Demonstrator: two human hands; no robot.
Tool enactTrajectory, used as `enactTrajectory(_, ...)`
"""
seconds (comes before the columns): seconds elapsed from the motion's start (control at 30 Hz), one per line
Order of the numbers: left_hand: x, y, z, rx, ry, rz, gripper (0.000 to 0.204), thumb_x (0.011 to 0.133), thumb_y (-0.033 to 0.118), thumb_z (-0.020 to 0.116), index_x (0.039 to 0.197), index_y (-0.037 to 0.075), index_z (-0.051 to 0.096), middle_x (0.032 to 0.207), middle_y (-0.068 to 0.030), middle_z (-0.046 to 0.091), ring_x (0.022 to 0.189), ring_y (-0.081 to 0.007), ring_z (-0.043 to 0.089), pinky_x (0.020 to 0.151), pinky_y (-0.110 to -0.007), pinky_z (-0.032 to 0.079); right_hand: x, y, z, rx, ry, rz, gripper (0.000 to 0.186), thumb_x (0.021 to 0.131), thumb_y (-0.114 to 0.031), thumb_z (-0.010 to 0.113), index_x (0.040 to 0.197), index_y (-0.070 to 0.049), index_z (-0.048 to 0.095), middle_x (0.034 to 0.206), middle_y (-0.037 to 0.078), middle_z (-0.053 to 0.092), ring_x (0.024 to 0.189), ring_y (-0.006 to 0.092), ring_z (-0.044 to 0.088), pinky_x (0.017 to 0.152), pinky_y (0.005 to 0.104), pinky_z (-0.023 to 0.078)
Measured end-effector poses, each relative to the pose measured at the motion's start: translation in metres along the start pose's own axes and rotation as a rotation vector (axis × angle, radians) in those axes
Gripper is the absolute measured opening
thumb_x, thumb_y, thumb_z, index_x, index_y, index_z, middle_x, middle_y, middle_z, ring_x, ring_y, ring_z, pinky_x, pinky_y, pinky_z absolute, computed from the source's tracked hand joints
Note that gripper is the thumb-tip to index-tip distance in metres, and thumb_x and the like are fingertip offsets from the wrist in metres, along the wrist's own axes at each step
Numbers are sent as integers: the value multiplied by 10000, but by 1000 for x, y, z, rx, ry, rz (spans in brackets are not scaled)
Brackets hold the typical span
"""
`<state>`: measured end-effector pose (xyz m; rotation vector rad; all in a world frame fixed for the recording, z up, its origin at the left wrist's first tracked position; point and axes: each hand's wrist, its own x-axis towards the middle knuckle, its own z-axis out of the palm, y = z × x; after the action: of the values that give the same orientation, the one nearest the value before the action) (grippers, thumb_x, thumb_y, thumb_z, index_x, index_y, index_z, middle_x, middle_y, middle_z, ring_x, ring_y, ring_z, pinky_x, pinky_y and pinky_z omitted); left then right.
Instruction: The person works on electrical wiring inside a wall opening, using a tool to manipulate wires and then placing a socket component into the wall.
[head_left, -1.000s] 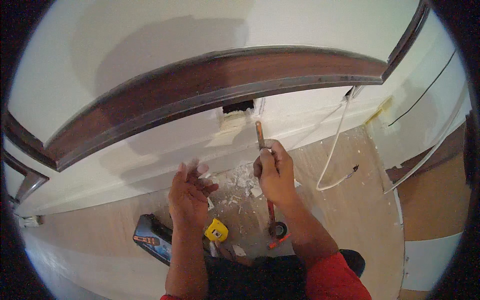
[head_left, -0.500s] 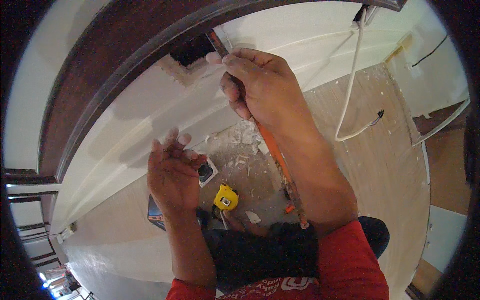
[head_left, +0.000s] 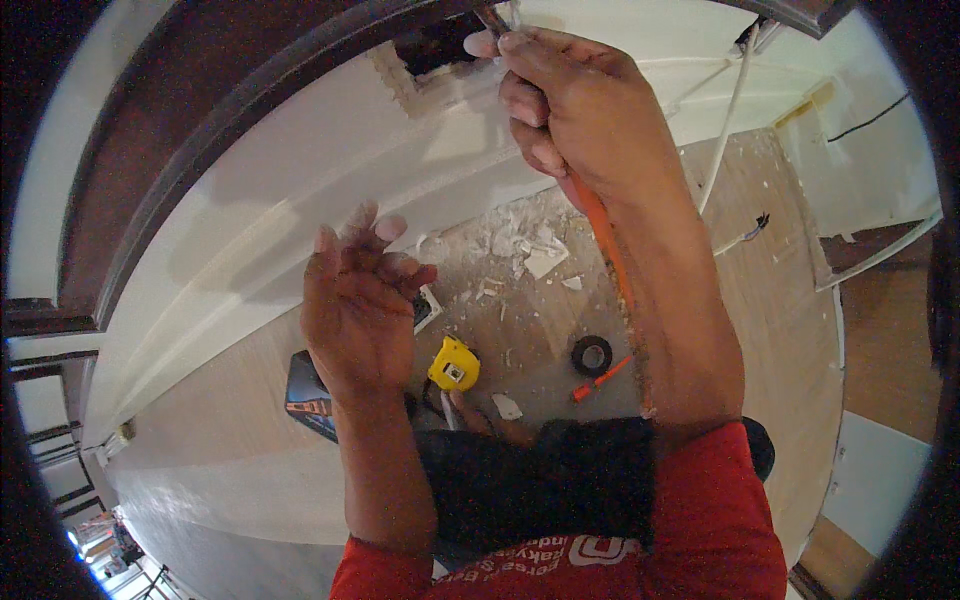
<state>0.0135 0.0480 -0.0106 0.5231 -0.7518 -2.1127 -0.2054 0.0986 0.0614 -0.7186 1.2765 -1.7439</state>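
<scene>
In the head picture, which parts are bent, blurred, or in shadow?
Head view: the dark wall rail curves from fisheye distortion; left hand fingertips look slightly blurred; its soft shadow falls on the white wall; corners are black; right hand is sharp.

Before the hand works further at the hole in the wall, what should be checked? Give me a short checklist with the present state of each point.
1. Right hand grips the orange-handled tool firmly: ok.
2. Tool tip at the rectangular wall opening: cannot tell, fingers hide it.
3. Left hand away from the opening: ok, it is free and open, lower down.
4. White cable away from the tool: ok, it hangs to the right.
5. Floor clean: not ok, plaster debris, yellow tape measure and black tape roll lie there.
</scene>
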Motion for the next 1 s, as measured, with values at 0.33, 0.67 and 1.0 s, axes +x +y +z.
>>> enactTrajectory(0.33,-2,1,9,2,-8,-11,451,1005,385,466,1214,11,606,1085,-159,686,808,-239,697,773,-429,568,-3,0,15,-60,50,-30,291,985,-206,522,1087,32,655,589,-15,449,376,81,357,358,242,268)
enactTrajectory(0.67,-5,3,4,-90,28,-43,503,993,423,453,1224,3,604,1085,-175,698,800,-287,700,777,-473,572,13,13,13,118,-10,6,282,980,-219,559,1116,18,631,689,7,529,476,99,454,396,231,326)
enactTrajectory(1.0,-5,3,-2,-137,-22,-53,502,993,411,451,1242,-2,592,1105,-188,687,824,-285,702,791,-469,573,3,-21,46,-58,283,296,212,1001,-187,544,965,-1,638,606,10,497,397,98,397,351,237,288)
